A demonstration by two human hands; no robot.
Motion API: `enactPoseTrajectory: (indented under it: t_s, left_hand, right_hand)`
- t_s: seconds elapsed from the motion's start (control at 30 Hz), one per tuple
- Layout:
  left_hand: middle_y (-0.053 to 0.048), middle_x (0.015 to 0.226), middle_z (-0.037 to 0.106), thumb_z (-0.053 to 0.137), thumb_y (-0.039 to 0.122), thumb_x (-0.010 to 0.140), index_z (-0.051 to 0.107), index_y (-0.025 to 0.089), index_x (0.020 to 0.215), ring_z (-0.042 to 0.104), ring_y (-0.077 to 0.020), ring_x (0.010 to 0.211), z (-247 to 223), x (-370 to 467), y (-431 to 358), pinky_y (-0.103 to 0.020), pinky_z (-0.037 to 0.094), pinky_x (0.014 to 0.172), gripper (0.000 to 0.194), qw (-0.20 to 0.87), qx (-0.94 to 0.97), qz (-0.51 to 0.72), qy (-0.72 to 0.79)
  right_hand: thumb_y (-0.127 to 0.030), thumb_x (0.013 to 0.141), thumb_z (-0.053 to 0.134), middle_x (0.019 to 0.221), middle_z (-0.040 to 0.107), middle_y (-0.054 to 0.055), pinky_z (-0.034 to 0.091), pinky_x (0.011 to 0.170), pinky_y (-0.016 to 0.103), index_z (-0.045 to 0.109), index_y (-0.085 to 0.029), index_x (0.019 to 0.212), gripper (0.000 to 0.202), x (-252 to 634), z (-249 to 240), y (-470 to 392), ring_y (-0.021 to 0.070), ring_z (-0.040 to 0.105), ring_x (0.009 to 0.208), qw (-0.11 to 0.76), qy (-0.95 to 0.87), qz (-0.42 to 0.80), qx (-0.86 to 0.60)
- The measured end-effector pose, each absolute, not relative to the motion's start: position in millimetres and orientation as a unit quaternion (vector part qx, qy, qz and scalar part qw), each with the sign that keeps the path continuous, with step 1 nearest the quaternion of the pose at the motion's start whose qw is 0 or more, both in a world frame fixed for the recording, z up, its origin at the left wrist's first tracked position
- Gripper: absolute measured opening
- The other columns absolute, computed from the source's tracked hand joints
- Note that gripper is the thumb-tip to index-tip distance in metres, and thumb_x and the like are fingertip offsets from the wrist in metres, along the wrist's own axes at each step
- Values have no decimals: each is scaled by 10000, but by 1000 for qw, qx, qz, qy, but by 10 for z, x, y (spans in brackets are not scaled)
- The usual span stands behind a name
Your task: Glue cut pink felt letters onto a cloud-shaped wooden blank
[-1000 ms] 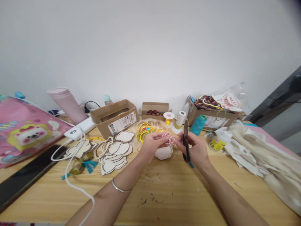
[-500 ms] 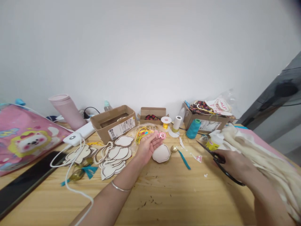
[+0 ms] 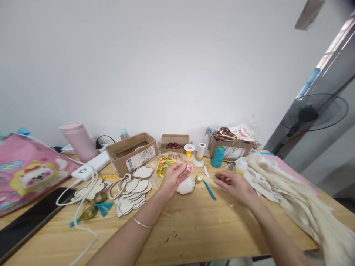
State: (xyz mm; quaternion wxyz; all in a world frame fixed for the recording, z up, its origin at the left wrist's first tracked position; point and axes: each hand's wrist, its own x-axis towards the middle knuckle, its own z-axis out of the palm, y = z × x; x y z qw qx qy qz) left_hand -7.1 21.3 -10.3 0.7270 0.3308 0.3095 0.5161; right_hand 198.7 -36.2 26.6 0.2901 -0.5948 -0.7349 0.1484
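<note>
My left hand (image 3: 174,179) pinches a small pink-and-white lettering cutout (image 3: 189,167) between thumb and fingers. Just below it lies a white scallop-edged piece (image 3: 185,186). My right hand (image 3: 235,187), blurred, is closed around the black scissors (image 3: 224,180); only a dark bit shows, and the blades cannot be made out. Left of that hand are a small gold bell (image 3: 198,179) and a teal tassel (image 3: 209,190). Yellow cords (image 3: 163,166) lie behind my left hand.
White cloud-shaped pieces (image 3: 131,199) are piled at left, near an open cardboard box (image 3: 141,157). Teal thread (image 3: 218,156) stands before a fuller box (image 3: 231,149). Cream fabric (image 3: 299,192) covers the right side. A white cable (image 3: 74,221) crosses the left, beside a phone (image 3: 30,218).
My right hand has moved left and inward with the scissors, turning so that they are mostly hidden. My left hand still holds the cutout. The view has shifted, showing more of the fan.
</note>
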Motion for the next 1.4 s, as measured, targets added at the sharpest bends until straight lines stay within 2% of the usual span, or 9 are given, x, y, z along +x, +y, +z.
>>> enactPoseTrajectory:
  t_s: [0.1, 0.17, 0.4, 0.6, 0.83, 0.93, 1.03, 1.2, 1.4]
  left_hand:
    - [-52, 793, 693, 710, 224, 675, 640, 125, 781, 645, -103, 688, -142, -38, 199, -188, 533, 670, 162, 729, 357, 508, 288]
    - [-45, 763, 692, 716, 230, 667, 653, 122, 764, 642, -100, 681, -154, -31, 194, -180, 528, 668, 158, 726, 359, 509, 292]
    - [-73, 773, 702, 646, 287, 742, 665, 124, 798, 655, -127, 726, -155, -75, 240, -203, 525, 673, 174, 735, 284, 519, 331]
    - [-132, 989, 671, 594, 305, 782, 626, 126, 963, 648, -174, 856, -153, -86, 259, -288, 510, 780, 257, 733, 302, 503, 344]
    - [-96, 1220, 567, 714, 155, 614, 663, 185, 985, 466, -240, 1180, -166, 3, 161, -391, 313, 1034, 376, 501, 560, 523, 402]
    - [-89, 1151, 616, 710, 173, 616, 637, 194, 1054, 546, -233, 1091, -197, 74, 137, -406, 351, 1009, 445, 540, 556, 526, 351]
    - [-105, 1036, 671, 726, 197, 605, 647, 141, 1005, 620, -233, 962, -182, 98, 139, -396, 437, 929, 411, 615, 475, 536, 331]
    - [-117, 902, 703, 672, 286, 700, 671, 89, 878, 655, -200, 839, -79, 50, 124, -353, 474, 876, 265, 695, 379, 533, 298]
    - [-90, 793, 709, 617, 146, 752, 659, 96, 788, 661, -135, 725, -33, 66, 82, -238, 521, 735, 75, 750, 283, 523, 291]
  right_hand:
    - [-464, 697, 563, 783, 685, 50, 459, 511, 266, 676, -198, 851, 327, 1543, 197, -134, 165, 593, 612, 429, -646, 349, -527]
    - [-490, 645, 608, 661, 661, 46, 424, 461, 248, 680, -156, 761, 361, 1367, 114, 28, 140, 544, 522, 488, -587, 390, -515]
    - [-446, 612, 669, 478, 566, 4, 336, 407, 220, 695, -118, 704, 341, 1379, -37, 353, 82, 406, 413, 521, -555, 393, -515]
    - [-491, 558, 683, 514, 599, 8, 372, 420, 220, 693, -125, 696, 391, 1376, -121, 414, 84, 433, 419, 553, -526, 401, -507]
    - [-587, 579, 633, 532, 625, 27, 461, 471, 262, 694, -143, 699, 464, 1319, -70, 223, 133, 528, 457, 576, -511, 403, -495]
    - [-651, 621, 556, 551, 641, 42, 501, 513, 299, 685, -151, 642, 517, 1278, -61, 180, 163, 573, 493, 567, -531, 420, -470]
    - [-680, 685, 458, 624, 667, 59, 527, 577, 331, 698, -150, 730, 584, 1261, -80, 155, 181, 610, 553, 551, -554, 448, -434]
    - [-550, 775, 459, 724, 679, 71, 507, 578, 297, 688, -133, 900, 492, 1322, -101, 125, 161, 597, 584, 556, -611, 356, -437]
    - [-435, 733, 533, 747, 674, 80, 469, 546, 266, 691, -131, 847, 361, 1361, -93, 170, 161, 580, 616, 578, -596, 260, -493]
